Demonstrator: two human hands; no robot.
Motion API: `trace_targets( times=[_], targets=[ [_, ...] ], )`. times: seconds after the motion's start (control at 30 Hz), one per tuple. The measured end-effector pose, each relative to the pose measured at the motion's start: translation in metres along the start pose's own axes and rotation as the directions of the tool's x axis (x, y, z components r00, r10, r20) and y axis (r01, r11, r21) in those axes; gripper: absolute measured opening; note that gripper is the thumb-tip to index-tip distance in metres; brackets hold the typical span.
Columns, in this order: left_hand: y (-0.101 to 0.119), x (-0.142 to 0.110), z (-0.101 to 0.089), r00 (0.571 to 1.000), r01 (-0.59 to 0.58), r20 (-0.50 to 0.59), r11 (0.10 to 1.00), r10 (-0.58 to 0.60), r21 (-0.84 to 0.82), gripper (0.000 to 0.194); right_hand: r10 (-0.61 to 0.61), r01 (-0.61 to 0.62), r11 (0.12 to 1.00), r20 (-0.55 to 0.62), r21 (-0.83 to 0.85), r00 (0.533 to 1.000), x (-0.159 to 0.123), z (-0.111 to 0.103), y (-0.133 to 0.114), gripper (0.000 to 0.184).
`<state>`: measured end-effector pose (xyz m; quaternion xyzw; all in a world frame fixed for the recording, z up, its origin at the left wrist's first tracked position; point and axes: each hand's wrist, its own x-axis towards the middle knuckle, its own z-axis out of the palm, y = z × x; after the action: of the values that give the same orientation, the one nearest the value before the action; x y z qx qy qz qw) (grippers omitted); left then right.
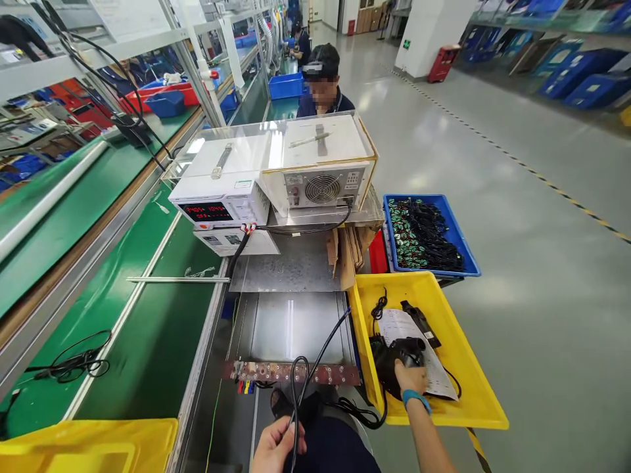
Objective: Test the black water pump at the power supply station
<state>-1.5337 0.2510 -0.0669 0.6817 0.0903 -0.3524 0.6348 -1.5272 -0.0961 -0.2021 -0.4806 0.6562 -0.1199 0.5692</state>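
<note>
My left hand is closed around a black cable low in the view; the cable loops up over the metal bench and runs off to the right. My right hand, with a blue wristband, reaches into the yellow bin and grips a black device lying there. A printed sheet and another black part lie in the same bin.
A blue bin of black-wired parts stands behind the yellow one. White test instruments and a fan unit sit on the bench. Beyond them a person faces me. The green conveyor carries a coiled cable; a yellow bin sits bottom left.
</note>
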Motion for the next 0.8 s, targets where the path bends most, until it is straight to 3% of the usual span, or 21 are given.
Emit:
trace_targets(
  times=[0.07, 0.13, 0.17, 0.2, 0.23, 0.3, 0.33, 0.43, 0.5, 0.57, 0.63, 0.73, 0.8],
  targets=[
    [-0.004, 0.008, -0.004, 1.000, -0.001, 0.025, 1.000, 0.001, -0.002, 0.067, -0.126, 0.123, 0.991, 0.085, 0.048, 0.988, -0.038, 0.021, -0.018, 0.091],
    [-0.009, 0.014, -0.009, 0.998, 0.009, 0.070, 1.000, -0.010, 0.009, 0.068, -0.257, 0.231, 0.965, 0.261, 0.128, 0.930, -0.089, 0.049, -0.032, 0.066],
    [-0.012, 0.015, -0.012, 0.995, 0.016, 0.094, 0.999, -0.019, 0.028, 0.071, -0.305, 0.251, 0.950, 0.389, 0.184, 0.869, -0.117, 0.063, -0.036, 0.059],
    [-0.014, 0.016, -0.016, 0.992, 0.020, 0.120, 0.998, -0.027, 0.058, 0.073, -0.340, 0.214, 0.936, 0.567, 0.279, 0.750, -0.144, 0.075, -0.039, 0.059],
    [-0.016, 0.015, -0.021, 0.988, 0.025, 0.152, 0.995, -0.040, 0.100, 0.073, -0.366, 0.162, 0.923, 0.667, 0.349, 0.648, -0.170, 0.085, -0.039, 0.060],
    [-0.015, 0.012, -0.036, 0.978, 0.029, 0.195, 0.979, -0.069, 0.200, 0.064, -0.348, 0.092, 0.930, 0.775, 0.355, 0.528, -0.212, 0.097, -0.037, 0.060],
    [-0.012, 0.011, -0.046, 0.983, 0.033, 0.169, 0.971, -0.074, 0.236, 0.056, -0.322, 0.093, 0.943, 0.810, 0.319, 0.489, -0.228, 0.100, -0.034, 0.062],
    [0.010, 0.013, -0.077, 0.992, 0.004, -0.124, 0.987, 0.016, 0.159, 0.048, -0.235, 0.201, 0.965, 0.896, 0.169, 0.376, -0.253, 0.101, -0.024, 0.066],
    [0.034, 0.019, -0.091, 0.945, -0.143, -0.298, 0.990, 0.136, -0.004, 0.058, -0.202, 0.306, 0.946, 0.932, 0.106, 0.302, -0.260, 0.102, -0.018, 0.067],
    [0.060, 0.025, -0.098, 0.905, -0.316, -0.339, 0.940, 0.258, -0.130, 0.063, -0.180, 0.401, 0.913, 0.954, 0.071, 0.241, -0.267, 0.105, -0.013, 0.068],
    [0.084, 0.031, -0.098, 0.879, -0.403, -0.342, 0.900, 0.331, -0.166, 0.057, -0.163, 0.466, 0.883, 0.967, 0.054, 0.197, -0.276, 0.108, -0.011, 0.068],
    [0.107, 0.036, -0.094, 0.872, -0.432, -0.332, 0.885, 0.360, -0.175, 0.045, -0.141, 0.477, 0.878, 0.975, 0.044, 0.170, -0.289, 0.111, -0.013, 0.068],
    [0.113, 0.038, -0.093, 0.891, -0.413, -0.308, 0.876, 0.333, -0.249, 0.047, -0.121, 0.446, 0.894, 0.980, 0.038, 0.159, -0.294, 0.109, -0.019, 0.068]
  ],
)
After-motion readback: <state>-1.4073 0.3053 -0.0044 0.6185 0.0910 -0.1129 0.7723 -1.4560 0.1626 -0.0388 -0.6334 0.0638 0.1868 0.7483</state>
